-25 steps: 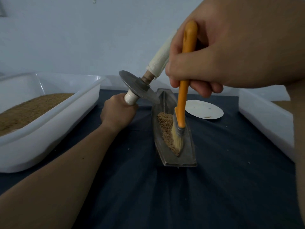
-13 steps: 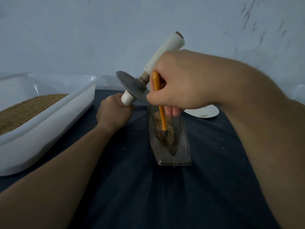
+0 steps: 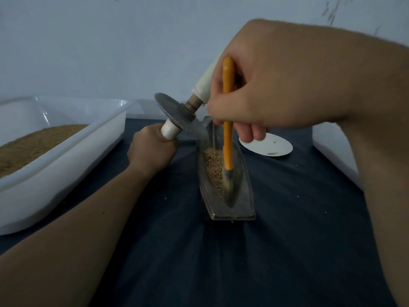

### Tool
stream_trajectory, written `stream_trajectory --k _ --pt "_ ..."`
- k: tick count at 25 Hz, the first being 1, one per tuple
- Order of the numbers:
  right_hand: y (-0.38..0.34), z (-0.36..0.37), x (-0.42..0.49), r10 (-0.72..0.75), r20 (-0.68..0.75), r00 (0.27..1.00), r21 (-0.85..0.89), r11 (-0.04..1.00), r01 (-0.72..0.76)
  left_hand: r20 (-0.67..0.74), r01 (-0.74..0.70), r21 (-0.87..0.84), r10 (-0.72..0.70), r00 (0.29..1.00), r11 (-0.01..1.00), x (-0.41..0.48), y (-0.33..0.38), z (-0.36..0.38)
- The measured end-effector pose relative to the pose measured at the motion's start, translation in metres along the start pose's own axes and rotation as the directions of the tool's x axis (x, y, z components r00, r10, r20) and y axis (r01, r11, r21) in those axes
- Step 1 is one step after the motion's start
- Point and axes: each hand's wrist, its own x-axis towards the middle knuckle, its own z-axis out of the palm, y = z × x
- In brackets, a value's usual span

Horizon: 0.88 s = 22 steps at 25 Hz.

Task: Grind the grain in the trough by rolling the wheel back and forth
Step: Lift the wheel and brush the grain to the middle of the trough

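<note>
A narrow metal trough [image 3: 245, 196] lies lengthwise on the dark cloth, with tan grain [image 3: 213, 167] heaped in its far half. My left hand [image 3: 152, 149] grips the lower white handle of the grinding wheel [image 3: 177, 116], which is lifted and tilted above the trough's far end, clear of the grain. My right hand [image 3: 265, 89] pinches the orange handle of a small brush [image 3: 228, 138]. The bristles of the brush point down into the trough, beside the grain. The wheel's upper white handle is partly hidden behind my right hand.
A white plastic tub [image 3: 66, 156] holding tan ground material stands at the left. Another white tub [image 3: 332, 151] sits at the right edge, mostly behind my right arm. A white round plate [image 3: 272, 147] with a few crumbs lies beyond the trough. A pale wall closes the back.
My right hand has dropped lower and farther from the camera with the brush, whose bristles shifted along the trough's near half. The left hand and wheel have barely moved.
</note>
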Motion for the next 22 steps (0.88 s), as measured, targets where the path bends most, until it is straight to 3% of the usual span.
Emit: stream_trajectory --k 3,8,12,17,22 --pt "-0.004 0.015 0.004 0.047 0.125 0.991 -0.059 0.997 -0.039 0.021 -0.018 -0.017 0.019 1.000 1.000 0.000 0.001 0.000" --pt "0.013 0.024 0.015 0.152 -0.006 0.988 -0.014 0.988 -0.152 0.001 -0.026 -0.003 0.026 1.000 1.000 -0.002 0.002 0.000" --pt "0.014 0.011 0.010 0.086 -0.047 0.995 0.030 0.996 -0.084 0.003 -0.009 0.002 0.009 1.000 1.000 -0.002 0.002 0.000" --pt "0.004 0.017 0.008 0.061 0.083 0.995 -0.018 0.998 -0.060 -0.001 -0.016 -0.030 0.016 1.000 0.999 -0.001 0.001 0.001" --pt "0.013 0.021 0.014 0.095 -0.089 0.991 -0.037 0.994 -0.099 -0.016 0.008 -0.038 -0.009 1.000 0.999 0.000 0.001 -0.001"
